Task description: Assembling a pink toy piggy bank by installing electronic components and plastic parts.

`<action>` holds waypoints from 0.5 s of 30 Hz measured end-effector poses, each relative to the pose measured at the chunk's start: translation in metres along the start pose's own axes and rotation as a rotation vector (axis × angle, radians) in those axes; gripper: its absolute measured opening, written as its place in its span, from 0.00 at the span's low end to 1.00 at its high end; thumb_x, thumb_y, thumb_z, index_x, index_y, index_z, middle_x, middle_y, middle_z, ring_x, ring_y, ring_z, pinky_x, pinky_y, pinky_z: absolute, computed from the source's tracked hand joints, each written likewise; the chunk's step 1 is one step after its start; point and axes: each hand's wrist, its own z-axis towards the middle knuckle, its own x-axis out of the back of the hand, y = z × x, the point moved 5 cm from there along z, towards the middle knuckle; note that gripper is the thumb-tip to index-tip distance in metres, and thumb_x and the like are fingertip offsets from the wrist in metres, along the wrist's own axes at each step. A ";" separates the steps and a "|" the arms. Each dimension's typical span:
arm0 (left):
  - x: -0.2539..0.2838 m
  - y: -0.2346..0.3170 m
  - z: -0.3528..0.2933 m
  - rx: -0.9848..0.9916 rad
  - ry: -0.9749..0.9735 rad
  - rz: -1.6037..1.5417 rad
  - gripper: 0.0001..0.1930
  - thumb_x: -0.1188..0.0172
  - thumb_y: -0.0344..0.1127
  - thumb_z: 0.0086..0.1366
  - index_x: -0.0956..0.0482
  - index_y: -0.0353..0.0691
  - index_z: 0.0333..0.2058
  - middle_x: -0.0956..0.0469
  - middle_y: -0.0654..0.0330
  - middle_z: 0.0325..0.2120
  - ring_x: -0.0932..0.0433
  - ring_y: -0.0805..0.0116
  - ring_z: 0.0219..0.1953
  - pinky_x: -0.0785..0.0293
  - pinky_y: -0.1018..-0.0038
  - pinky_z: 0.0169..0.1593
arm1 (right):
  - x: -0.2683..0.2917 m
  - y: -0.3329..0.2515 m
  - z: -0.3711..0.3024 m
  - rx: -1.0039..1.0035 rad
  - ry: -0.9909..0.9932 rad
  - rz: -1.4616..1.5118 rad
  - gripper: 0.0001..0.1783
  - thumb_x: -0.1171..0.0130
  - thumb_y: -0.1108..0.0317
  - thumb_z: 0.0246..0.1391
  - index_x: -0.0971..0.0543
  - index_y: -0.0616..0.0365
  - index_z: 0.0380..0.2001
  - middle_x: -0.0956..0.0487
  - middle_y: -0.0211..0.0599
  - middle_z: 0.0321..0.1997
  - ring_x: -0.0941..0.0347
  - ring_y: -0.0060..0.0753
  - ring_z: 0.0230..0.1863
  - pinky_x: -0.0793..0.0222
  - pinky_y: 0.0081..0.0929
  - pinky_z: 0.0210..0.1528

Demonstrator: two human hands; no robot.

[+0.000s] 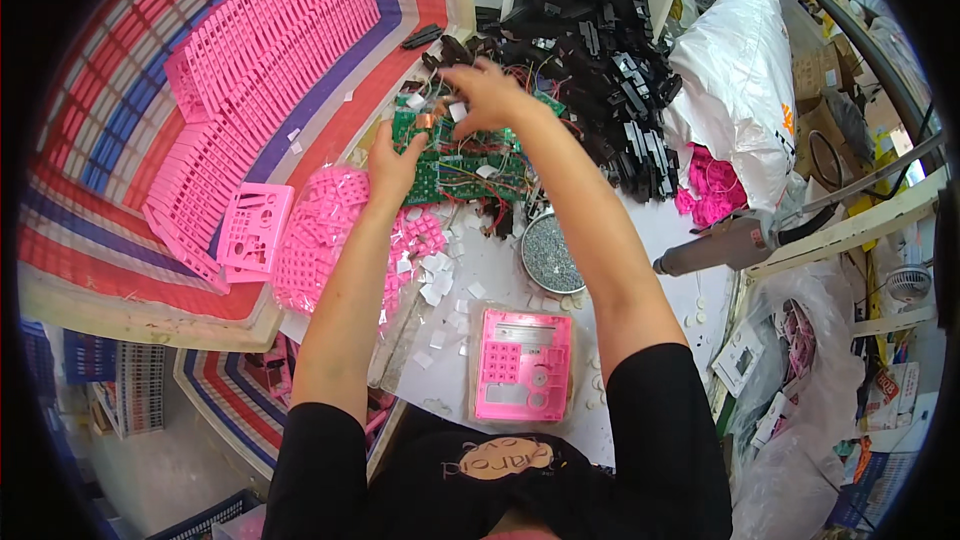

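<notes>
The green circuit boards (450,180) lay in the upper middle of the frame, grouped together with thin wires running across them. The left hand (393,168) was at their left edge, its thumb and forefinger parted beside a copper-coloured part (427,122); whether they gripped anything could not be told. The right hand (488,100) reached over the boards from the right, its fingers and thumb spread around a small white piece (458,112). Just left of the left forearm sat a clear bag of pink keypads (318,240). Below centre lay a pink casing (520,365), and above it, to the right, a round bowl (556,291) held small grey pieces (551,252). Black parts (595,35) were heaped at the upper middle, beside a white sack (735,80) at upper right. Rows of pink panels (285,30) filled the upper left.
</notes>
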 end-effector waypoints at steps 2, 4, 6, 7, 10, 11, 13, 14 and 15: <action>-0.001 0.003 -0.003 -0.015 -0.006 -0.017 0.20 0.32 0.37 0.59 0.25 0.37 0.47 0.19 0.51 0.36 0.19 0.58 0.39 0.27 0.65 0.44 | -0.029 0.008 0.015 -0.035 -0.092 0.096 0.54 0.21 0.50 0.26 0.30 0.52 0.61 0.24 0.47 0.58 0.36 0.56 0.65 0.34 0.48 0.62; -0.002 0.012 -0.003 -0.022 0.019 0.063 0.20 0.32 0.37 0.58 0.25 0.37 0.47 0.19 0.50 0.36 0.19 0.55 0.39 0.26 0.64 0.43 | -0.037 0.022 0.024 -0.040 -0.214 0.205 0.47 0.21 0.50 0.26 0.25 0.55 0.54 0.20 0.48 0.51 0.28 0.51 0.58 0.31 0.43 0.57; -0.001 0.017 -0.008 0.019 0.049 0.132 0.20 0.32 0.38 0.58 0.25 0.38 0.46 0.18 0.47 0.36 0.19 0.49 0.39 0.26 0.61 0.42 | -0.042 0.019 0.024 -0.006 -0.190 0.244 0.36 0.22 0.50 0.26 0.20 0.58 0.41 0.17 0.46 0.42 0.20 0.45 0.45 0.27 0.38 0.48; 0.000 0.017 -0.010 0.046 0.068 0.202 0.20 0.32 0.39 0.58 0.25 0.38 0.47 0.18 0.47 0.36 0.19 0.48 0.39 0.26 0.60 0.42 | -0.045 0.016 0.024 -0.033 -0.193 0.225 0.38 0.22 0.48 0.26 0.20 0.58 0.43 0.17 0.46 0.43 0.21 0.46 0.47 0.27 0.39 0.49; -0.003 0.017 -0.008 0.051 0.137 0.402 0.22 0.32 0.42 0.58 0.26 0.40 0.48 0.18 0.46 0.36 0.20 0.43 0.40 0.26 0.55 0.43 | -0.047 0.010 0.024 -0.090 -0.178 0.134 0.42 0.21 0.45 0.26 0.21 0.55 0.47 0.18 0.44 0.48 0.22 0.47 0.51 0.26 0.40 0.51; -0.004 0.016 -0.007 0.082 0.134 0.423 0.22 0.33 0.41 0.58 0.26 0.40 0.48 0.18 0.46 0.36 0.20 0.42 0.40 0.26 0.55 0.43 | -0.047 0.009 0.023 -0.106 -0.162 0.111 0.40 0.22 0.46 0.26 0.20 0.55 0.46 0.17 0.44 0.46 0.21 0.48 0.50 0.26 0.40 0.51; -0.007 0.016 -0.007 0.148 0.127 0.459 0.21 0.33 0.41 0.58 0.27 0.40 0.47 0.18 0.45 0.36 0.20 0.42 0.41 0.26 0.54 0.43 | -0.046 0.005 0.023 -0.140 -0.133 0.061 0.37 0.22 0.47 0.27 0.20 0.54 0.43 0.17 0.43 0.44 0.21 0.48 0.48 0.26 0.41 0.49; -0.009 0.018 -0.008 0.207 0.108 0.468 0.19 0.34 0.41 0.59 0.27 0.40 0.45 0.19 0.45 0.37 0.21 0.41 0.41 0.26 0.52 0.42 | -0.046 0.003 0.023 -0.153 -0.145 0.029 0.36 0.23 0.47 0.28 0.19 0.53 0.44 0.17 0.42 0.44 0.21 0.47 0.49 0.26 0.42 0.50; -0.012 0.021 -0.010 0.210 0.109 0.519 0.19 0.35 0.41 0.59 0.28 0.40 0.45 0.19 0.44 0.37 0.21 0.41 0.41 0.26 0.52 0.42 | -0.046 0.001 0.023 -0.169 -0.144 -0.006 0.36 0.23 0.47 0.29 0.19 0.53 0.43 0.17 0.42 0.44 0.21 0.47 0.49 0.26 0.42 0.50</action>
